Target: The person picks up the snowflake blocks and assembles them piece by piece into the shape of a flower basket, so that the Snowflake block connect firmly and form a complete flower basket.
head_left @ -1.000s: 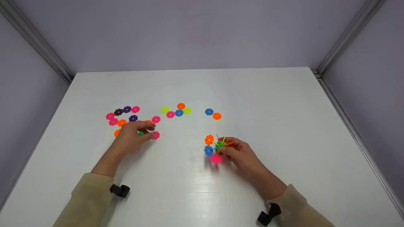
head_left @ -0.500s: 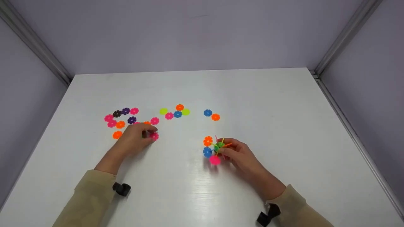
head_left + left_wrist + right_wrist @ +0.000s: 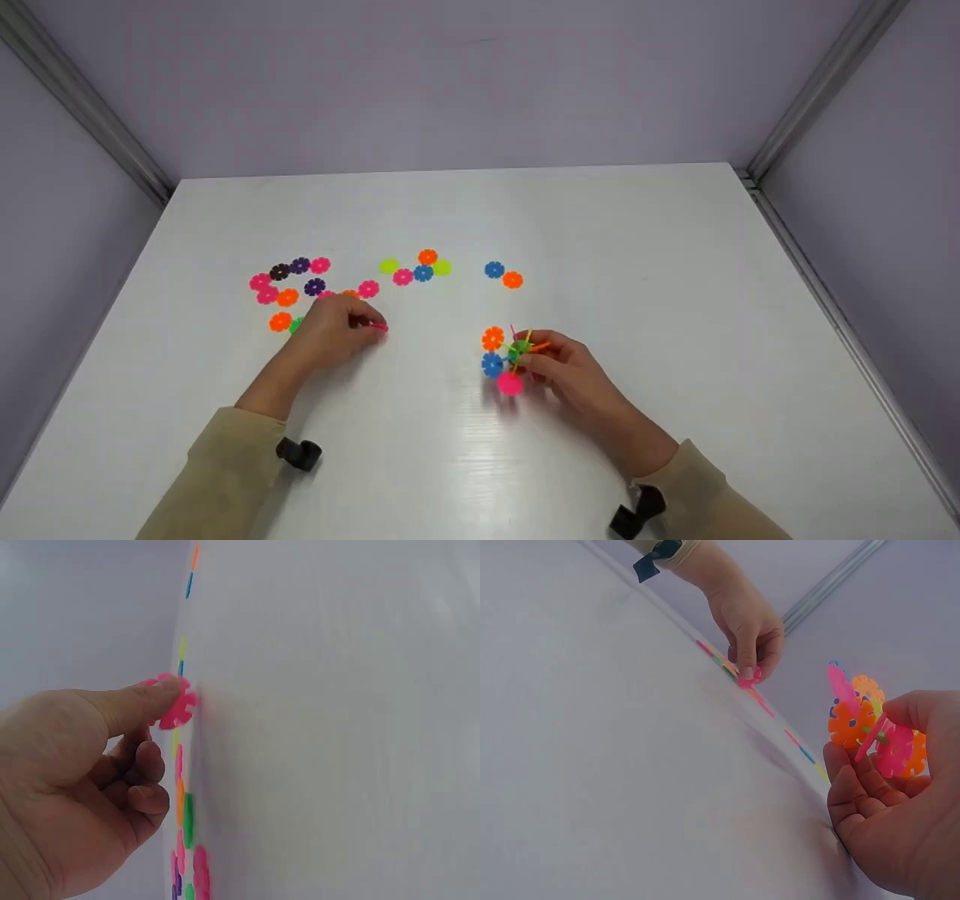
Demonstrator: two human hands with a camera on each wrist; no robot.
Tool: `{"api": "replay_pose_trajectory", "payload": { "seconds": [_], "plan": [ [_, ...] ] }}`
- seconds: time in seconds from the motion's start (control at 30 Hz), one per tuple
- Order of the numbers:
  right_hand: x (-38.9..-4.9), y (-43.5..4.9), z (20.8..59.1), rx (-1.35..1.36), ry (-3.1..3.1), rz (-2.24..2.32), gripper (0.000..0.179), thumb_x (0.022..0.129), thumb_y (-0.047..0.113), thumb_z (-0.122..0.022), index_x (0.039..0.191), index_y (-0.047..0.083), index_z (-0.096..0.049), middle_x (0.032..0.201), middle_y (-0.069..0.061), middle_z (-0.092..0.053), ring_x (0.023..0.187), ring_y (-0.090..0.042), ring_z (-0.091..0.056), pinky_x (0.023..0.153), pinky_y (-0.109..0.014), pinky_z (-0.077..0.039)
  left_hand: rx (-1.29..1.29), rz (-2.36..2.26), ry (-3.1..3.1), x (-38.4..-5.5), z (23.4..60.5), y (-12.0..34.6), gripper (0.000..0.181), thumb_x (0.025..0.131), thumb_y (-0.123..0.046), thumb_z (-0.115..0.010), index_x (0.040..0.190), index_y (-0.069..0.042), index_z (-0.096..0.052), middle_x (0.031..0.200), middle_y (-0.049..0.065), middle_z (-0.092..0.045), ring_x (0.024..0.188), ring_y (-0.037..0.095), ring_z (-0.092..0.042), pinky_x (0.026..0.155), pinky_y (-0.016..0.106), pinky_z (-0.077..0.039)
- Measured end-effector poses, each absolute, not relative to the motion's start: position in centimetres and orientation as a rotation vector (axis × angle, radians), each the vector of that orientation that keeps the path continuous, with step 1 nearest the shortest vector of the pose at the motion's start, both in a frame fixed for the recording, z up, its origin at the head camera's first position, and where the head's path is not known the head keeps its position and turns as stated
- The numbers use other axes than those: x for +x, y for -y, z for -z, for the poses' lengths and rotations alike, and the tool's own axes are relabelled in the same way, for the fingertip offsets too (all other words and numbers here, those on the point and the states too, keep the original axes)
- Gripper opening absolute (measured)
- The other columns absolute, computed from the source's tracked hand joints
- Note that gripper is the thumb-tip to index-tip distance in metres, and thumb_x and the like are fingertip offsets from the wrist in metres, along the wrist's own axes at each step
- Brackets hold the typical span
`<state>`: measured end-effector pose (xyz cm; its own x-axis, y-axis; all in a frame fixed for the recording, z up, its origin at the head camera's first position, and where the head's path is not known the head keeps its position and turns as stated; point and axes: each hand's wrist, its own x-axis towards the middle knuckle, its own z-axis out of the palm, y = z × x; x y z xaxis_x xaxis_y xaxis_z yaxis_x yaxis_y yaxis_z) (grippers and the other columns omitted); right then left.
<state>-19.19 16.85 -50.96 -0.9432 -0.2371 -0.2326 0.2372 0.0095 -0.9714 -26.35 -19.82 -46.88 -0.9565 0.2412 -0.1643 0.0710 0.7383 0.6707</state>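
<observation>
Pink disc [image 3: 176, 706] pinched in the left hand [image 3: 330, 334], tipped up on its edge, between the left edge and the middle of the worktop [image 3: 675, 247]. Bunch of joined discs [image 3: 492, 365] held in the right hand [image 3: 576, 367], nearer the right edge than the pink disc, with bits sticking out all round. Loose discs [image 3: 287, 298] lying flat, most on the left edge's side, some partly hidden by the left hand. Also a blue disc [image 3: 494, 269] and an orange disc [image 3: 513, 280] side by side, nearer the back edge than the bunch. Could drop the pink disc, being so thin and held near its rim. Might break the bunch by squeezing too hard or pushing crooked. Might also bump the loose discs, with the left hand so close
</observation>
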Motion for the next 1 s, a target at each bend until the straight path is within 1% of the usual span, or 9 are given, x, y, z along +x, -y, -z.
{"api": "replay_pose_trajectory", "payload": {
  "seconds": [0.07, 0.23, 0.37, 0.5, 0.67, 0.83, 1.0],
  "plan": [
    [-19.2, -16.9, 51.0, -0.015, -1.947, 2.019, 0.033, 0.102, 0.014, -0.069, 0.131, 0.000, -0.062, 0.118, -0.011, -0.067, 0.099, -0.022, -0.064, 0.084, -0.025, -0.055, 0.272, -1.120, -2.702, -25.9, 46.3, 18.4, 0.014, 0.097, -0.019, -0.080, 0.110, -0.016, -0.083, 0.104, 0.003, -0.071, 0.099, 0.025, -0.062, 0.079, 0.032, -0.057],
    [-19.1, -16.8, 50.8, -0.028, -1.943, 2.029, 0.033, 0.102, 0.015, -0.070, 0.130, 0.001, -0.062, 0.117, -0.010, -0.065, 0.096, -0.022, -0.062, 0.082, -0.025, -0.055, 0.379, -1.384, -2.682, -24.3, 44.7, 13.7, 0.017, 0.097, -0.022, -0.080, 0.114, -0.018, -0.083, 0.105, -0.004, -0.076, 0.096, 0.020, -0.067, 0.077, 0.029, -0.059],
    [-19.0, -16.6, 50.6, -0.023, -1.968, 2.003, 0.033, 0.100, 0.017, -0.071, 0.130, 0.003, -0.064, 0.119, -0.011, -0.065, 0.097, -0.023, -0.062, 0.081, -0.024, -0.055, 0.553, -1.531, -2.627, -23.2, 44.1, 10.1, 0.016, 0.099, -0.022, -0.078, 0.114, -0.018, -0.082, 0.105, -0.009, -0.077, 0.091, 0.016, -0.067, 0.078, 0.030, -0.060],
    [-18.8, -16.5, 50.4, -0.044, -2.001, 1.967, 0.037, 0.100, 0.022, -0.073, 0.132, 0.004, -0.065, 0.116, -0.011, -0.066, 0.098, -0.024, -0.061, 0.081, -0.025, -0.054, 0.710, -1.601, -2.586, -22.7, 44.2, 7.7, 0.013, 0.100, -0.023, -0.077, 0.112, -0.019, -0.083, 0.100, -0.013, -0.077, 0.084, 0.012, -0.065, 0.075, 0.030, -0.058],
    [-18.7, -16.2, 50.2, -0.110, -2.059, 1.914, 0.035, 0.102, 0.026, -0.073, 0.129, 0.004, -0.065, 0.105, -0.011, -0.064, 0.096, -0.024, -0.060, 0.079, -0.025, -0.053, 0.758, -1.635, -2.543, -22.3, 44.7, 6.4, 0.014, 0.101, -0.023, -0.076, 0.112, -0.017, -0.083, 0.098, -0.014, -0.077, 0.080, 0.012, -0.063, 0.071, 0.028, -0.055],
    [-18.7, -16.1, 50.1, -0.124, -2.076, 1.906, 0.032, 0.103, 0.026, -0.073, 0.124, 0.004, -0.066, 0.101, -0.009, -0.064, 0.093, -0.023, -0.060, 0.078, -0.025, -0.053, 0.752, -1.652, -2.526, -22.0, 45.2, 6.2, 0.014, 0.101, -0.021, -0.076, 0.112, -0.015, -0.082, 0.098, -0.013, -0.077, 0.079, 0.012, -0.062, 0.070, 0.027, -0.055],
    [-18.7, -16.0, 50.3, -0.134, -2.066, 1.927, 0.029, 0.103, 0.027, -0.072, 0.118, 0.003, -0.066, 0.093, -0.008, -0.064, 0.088, -0.023, -0.060, 0.076, -0.025, -0.053, 0.763, -1.665, -2.512, -21.9, 45.4, 6.3, 0.012, 0.100, -0.020, -0.076, 0.110, -0.014, -0.082, 0.096, -0.012, -0.077, 0.077, 0.012, -0.063, 0.069, 0.027, -0.055]
  ]
}}
